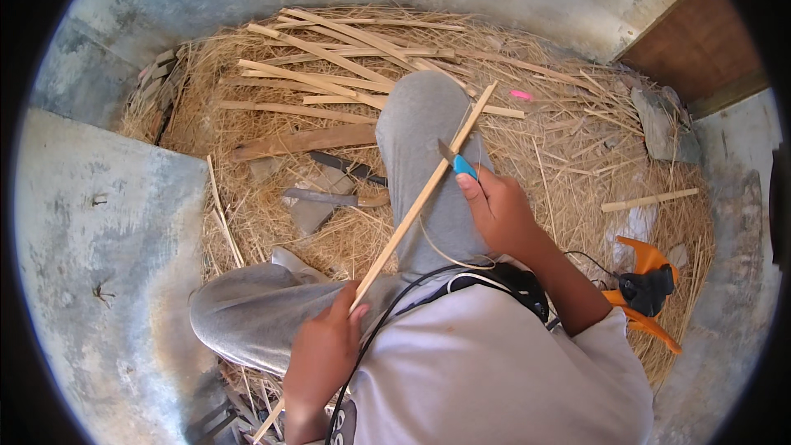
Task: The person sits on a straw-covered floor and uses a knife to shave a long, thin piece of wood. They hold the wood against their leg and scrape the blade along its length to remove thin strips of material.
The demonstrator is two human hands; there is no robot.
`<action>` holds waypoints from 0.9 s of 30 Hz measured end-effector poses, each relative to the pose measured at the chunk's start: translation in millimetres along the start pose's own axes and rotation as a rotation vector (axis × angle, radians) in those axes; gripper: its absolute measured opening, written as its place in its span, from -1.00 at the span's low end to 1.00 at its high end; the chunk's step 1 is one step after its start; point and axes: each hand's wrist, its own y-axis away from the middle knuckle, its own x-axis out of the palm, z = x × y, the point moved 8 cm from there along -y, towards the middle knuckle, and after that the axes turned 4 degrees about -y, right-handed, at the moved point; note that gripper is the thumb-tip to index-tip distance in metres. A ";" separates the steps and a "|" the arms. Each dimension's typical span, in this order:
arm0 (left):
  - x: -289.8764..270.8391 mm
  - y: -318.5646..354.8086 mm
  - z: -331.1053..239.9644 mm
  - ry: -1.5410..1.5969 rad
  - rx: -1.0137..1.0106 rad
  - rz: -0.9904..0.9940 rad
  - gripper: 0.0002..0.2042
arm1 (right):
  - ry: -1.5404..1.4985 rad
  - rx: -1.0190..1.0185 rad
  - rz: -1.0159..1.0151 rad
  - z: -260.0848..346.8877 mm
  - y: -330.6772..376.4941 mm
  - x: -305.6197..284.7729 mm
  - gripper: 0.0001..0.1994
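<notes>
On a floor heaped with straw shavings (272,222), the left hand (323,354) gripped a bamboo strip (420,198) lying across the raised knee; the right hand (498,210) clasped a blue-handled knife (456,160) against it, apparently mid-shaving, needing steady strokes.

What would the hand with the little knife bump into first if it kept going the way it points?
Probably the thin wooden strip right against the right hand and its blue-handled knife; past that, the grey-trousered leg.
</notes>
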 end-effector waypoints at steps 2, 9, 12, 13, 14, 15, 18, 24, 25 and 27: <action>0.6 12.9 7.9 0.037 -0.047 0.055 -0.68 | 0.047 -0.016 0.020 -3.2 0.4 2.2 -0.59; -6.9 101.1 51.0 -0.061 -0.500 0.467 -0.61 | -0.122 0.212 -0.013 -24.4 -6.5 0.2 -0.54; -24.8 138.4 73.5 -0.116 -0.713 0.444 -0.61 | -0.237 0.239 -0.041 -46.4 -16.7 -6.2 -0.57; -31.0 151.9 79.9 -0.133 -0.792 0.431 -0.61 | -0.250 0.206 -0.058 -38.2 -13.4 -7.0 -0.58; -36.5 163.5 85.0 -0.150 -0.872 0.417 -0.61 | -0.263 0.173 -0.074 -31.0 -10.1 -7.2 -0.60; -35.3 164.4 82.6 -0.142 -0.881 0.410 -0.61 | -0.250 0.128 -0.076 -24.1 -8.1 -7.1 -0.61; -35.4 130.7 65.5 0.095 -0.622 0.128 -0.67 | -0.240 0.002 -0.052 -9.7 -4.4 -6.8 -0.65; -14.6 -7.9 10.2 -0.044 0.007 -0.261 -0.68 | -0.209 -0.113 0.065 -3.3 -2.8 -6.9 -0.65; -10.6 -23.9 -1.4 -0.076 0.076 -0.298 -0.69 | -0.191 -0.110 0.086 -0.7 -2.5 -6.5 -0.64; 8.4 -47.1 -11.0 -0.178 0.113 -0.280 -0.71 | -0.158 -0.079 0.124 1.3 -4.2 -6.9 -0.62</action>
